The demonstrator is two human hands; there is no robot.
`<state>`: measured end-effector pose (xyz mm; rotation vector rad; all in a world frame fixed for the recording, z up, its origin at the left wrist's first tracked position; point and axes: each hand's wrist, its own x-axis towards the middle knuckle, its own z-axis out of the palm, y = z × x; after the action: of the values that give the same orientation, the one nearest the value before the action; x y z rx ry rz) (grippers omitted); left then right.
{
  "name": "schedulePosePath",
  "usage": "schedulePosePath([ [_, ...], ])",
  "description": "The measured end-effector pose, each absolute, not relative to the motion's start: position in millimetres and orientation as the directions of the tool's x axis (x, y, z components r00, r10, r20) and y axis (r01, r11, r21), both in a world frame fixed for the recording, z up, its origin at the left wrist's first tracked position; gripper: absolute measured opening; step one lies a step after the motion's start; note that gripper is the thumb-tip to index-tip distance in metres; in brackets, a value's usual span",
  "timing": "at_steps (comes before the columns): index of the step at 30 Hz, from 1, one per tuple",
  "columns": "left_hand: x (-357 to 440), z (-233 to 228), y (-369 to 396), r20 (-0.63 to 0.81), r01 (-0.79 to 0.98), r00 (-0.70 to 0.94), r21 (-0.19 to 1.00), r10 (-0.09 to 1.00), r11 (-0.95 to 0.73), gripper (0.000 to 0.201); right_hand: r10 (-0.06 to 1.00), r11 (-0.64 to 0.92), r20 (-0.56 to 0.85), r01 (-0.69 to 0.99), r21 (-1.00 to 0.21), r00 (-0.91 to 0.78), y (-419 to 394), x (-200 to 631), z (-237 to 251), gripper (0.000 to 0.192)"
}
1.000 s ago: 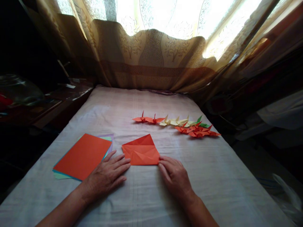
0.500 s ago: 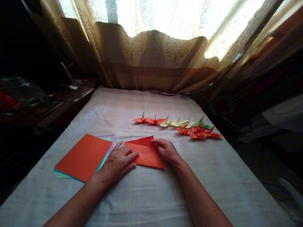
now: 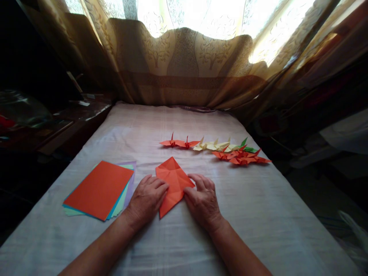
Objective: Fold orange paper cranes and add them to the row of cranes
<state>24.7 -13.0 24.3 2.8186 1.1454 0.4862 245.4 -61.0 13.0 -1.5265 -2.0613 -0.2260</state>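
A creased, partly folded sheet of orange origami paper (image 3: 174, 177) lies between my hands, one corner pointing away from me and another toward me. My left hand (image 3: 150, 194) rests along its left edge, fingers bent and tips pressing on the paper; part of that edge is covered. On the opposite side, my right hand (image 3: 203, 197) pinches the right corner between thumb and fingers. To the left of my left hand sits a stack of coloured paper (image 3: 99, 189), orange on top, with blue, green and purple edges showing beneath.
Several folded paper cranes, orange (image 3: 244, 156), cream (image 3: 212, 145) and green (image 3: 247, 147), stand in a row farther back to the right. A pale cloth (image 3: 258, 230) covers the surface. Behind hangs a patterned curtain (image 3: 184, 65). A glass jar (image 3: 24, 109) stands at left.
The orange paper has been turned, so a corner now points away from me. My right hand has shifted from its upper edge to the right corner. The view has tilted slightly down.
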Motion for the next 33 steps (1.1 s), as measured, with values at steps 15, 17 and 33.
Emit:
schedulePosePath([
  [15,-19.2,5.2,-28.2,0.152,0.624,0.632,0.481,0.760,-0.616,0.025,0.847,0.530,0.343,0.690,-0.494,-0.405,-67.2,252.0,9.4,0.016],
  [17,-20.2,7.8,-25.6,0.107,0.615,0.645,0.516,0.757,-0.597,0.028,0.854,0.520,0.320,0.669,-0.531,-0.410,-61.2,257.5,9.8,0.012],
  [33,-40.3,7.3,-29.9,0.212,0.557,0.678,0.478,0.704,-0.680,0.026,0.952,0.235,0.290,0.834,-0.499,-0.095,-34.8,225.2,5.1,0.017],
])
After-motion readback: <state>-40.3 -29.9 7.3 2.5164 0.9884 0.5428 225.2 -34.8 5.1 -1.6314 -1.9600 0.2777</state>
